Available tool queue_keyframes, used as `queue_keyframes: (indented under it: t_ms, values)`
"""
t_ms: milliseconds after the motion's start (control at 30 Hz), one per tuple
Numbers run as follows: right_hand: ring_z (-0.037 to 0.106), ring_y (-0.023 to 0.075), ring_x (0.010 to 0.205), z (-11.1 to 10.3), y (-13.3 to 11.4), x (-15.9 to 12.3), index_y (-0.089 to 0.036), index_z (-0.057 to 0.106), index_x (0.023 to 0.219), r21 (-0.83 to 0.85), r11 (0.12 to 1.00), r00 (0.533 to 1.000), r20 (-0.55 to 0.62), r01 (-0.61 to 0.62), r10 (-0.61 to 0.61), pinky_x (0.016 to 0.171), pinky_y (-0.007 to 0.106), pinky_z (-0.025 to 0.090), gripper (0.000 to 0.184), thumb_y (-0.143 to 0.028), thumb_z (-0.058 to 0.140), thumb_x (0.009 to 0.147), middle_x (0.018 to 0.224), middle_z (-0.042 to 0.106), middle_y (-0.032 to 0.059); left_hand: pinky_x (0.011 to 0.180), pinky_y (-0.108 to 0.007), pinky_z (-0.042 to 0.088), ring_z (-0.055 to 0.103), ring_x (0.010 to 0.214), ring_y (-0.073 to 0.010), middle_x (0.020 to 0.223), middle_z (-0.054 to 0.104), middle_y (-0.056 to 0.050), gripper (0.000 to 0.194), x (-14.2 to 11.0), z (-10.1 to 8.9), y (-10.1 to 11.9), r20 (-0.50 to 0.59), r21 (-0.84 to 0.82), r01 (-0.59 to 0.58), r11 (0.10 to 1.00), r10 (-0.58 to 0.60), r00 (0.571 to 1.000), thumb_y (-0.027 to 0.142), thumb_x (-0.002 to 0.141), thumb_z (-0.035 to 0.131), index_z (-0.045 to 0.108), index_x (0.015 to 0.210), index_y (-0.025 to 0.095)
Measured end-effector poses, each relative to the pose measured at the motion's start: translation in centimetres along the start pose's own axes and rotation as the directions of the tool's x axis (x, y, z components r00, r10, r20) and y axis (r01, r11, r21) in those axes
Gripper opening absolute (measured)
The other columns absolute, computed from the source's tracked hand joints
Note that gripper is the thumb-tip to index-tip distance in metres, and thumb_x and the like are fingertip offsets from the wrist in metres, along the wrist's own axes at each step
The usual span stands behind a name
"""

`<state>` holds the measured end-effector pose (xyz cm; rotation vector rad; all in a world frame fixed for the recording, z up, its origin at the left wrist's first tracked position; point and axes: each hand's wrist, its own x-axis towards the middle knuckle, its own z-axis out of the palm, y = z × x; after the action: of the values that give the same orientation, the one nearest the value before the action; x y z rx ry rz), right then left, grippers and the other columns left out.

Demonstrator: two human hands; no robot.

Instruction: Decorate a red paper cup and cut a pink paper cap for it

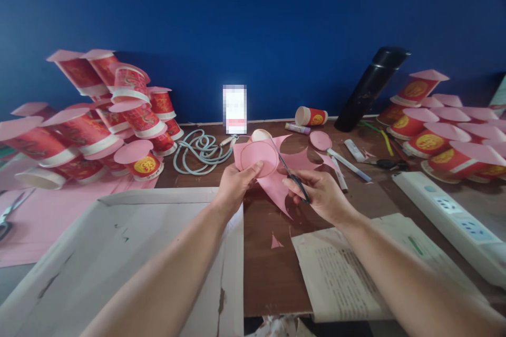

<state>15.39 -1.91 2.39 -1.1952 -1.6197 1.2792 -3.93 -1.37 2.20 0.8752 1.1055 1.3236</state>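
My left hand (236, 183) pinches a pink paper sheet (276, 168) with a drawn circle, held above the brown table. My right hand (320, 195) is closed round the handles of small black scissors (290, 171), whose blades reach into the pink paper beside the circle. A cut pink disc (320, 140) lies on the table beyond the paper. A small pink scrap (275, 242) lies on the table below my hands.
Piles of red paper cups with pink lids stand at left (98, 126) and right (435, 126). A coiled cord (201, 151), a black flask (369, 89), pens, a glue stick (297, 128), a white power strip (454, 221), newspaper (348, 268) and cardboard (130, 253) surround my arms.
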Motion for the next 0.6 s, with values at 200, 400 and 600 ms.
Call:
queue_keyframes:
  t_ms: [200,400,600]
  values:
    - [0.050,0.0102,0.050,0.02,-0.04,0.02,-0.017,0.072,0.109,-0.002,1.000,1.000,-0.002,-0.012,0.012,0.050,0.023,0.038,0.044,-0.048,0.070,0.077,0.056,0.058,-0.0030,0.045,-0.023,0.023,0.029,0.044,-0.0042,0.046,0.039,0.007,0.042,0.08,-0.09,0.02,-0.001,0.017,-0.013,1.000,0.013,1.000,0.044,0.063,0.081,0.051,0.056,0.016]
    - [0.050,0.0096,0.050,0.01,-0.24,-0.01,-0.016,0.073,0.109,-0.001,1.000,1.000,-0.010,-0.019,0.019,0.050,0.023,0.038,0.046,-0.049,0.070,0.077,0.056,0.057,-0.0029,0.045,-0.023,0.021,0.028,0.043,-0.0040,0.045,0.038,0.007,0.044,0.14,-0.18,-0.07,0.000,0.027,-0.008,1.000,0.008,1.000,0.044,0.065,0.079,0.047,0.054,0.017]
    - [0.049,0.0090,0.050,-0.05,-0.32,-0.09,-0.016,0.072,0.110,-0.001,1.000,1.000,-0.002,-0.021,0.021,0.050,0.023,0.037,0.045,-0.048,0.070,0.077,0.057,0.056,-0.0034,0.045,-0.023,0.021,0.029,0.043,-0.0043,0.045,0.038,0.007,0.044,0.21,-0.23,-0.04,-0.002,0.032,-0.003,0.999,0.003,1.000,0.044,0.064,0.079,0.047,0.053,0.017]
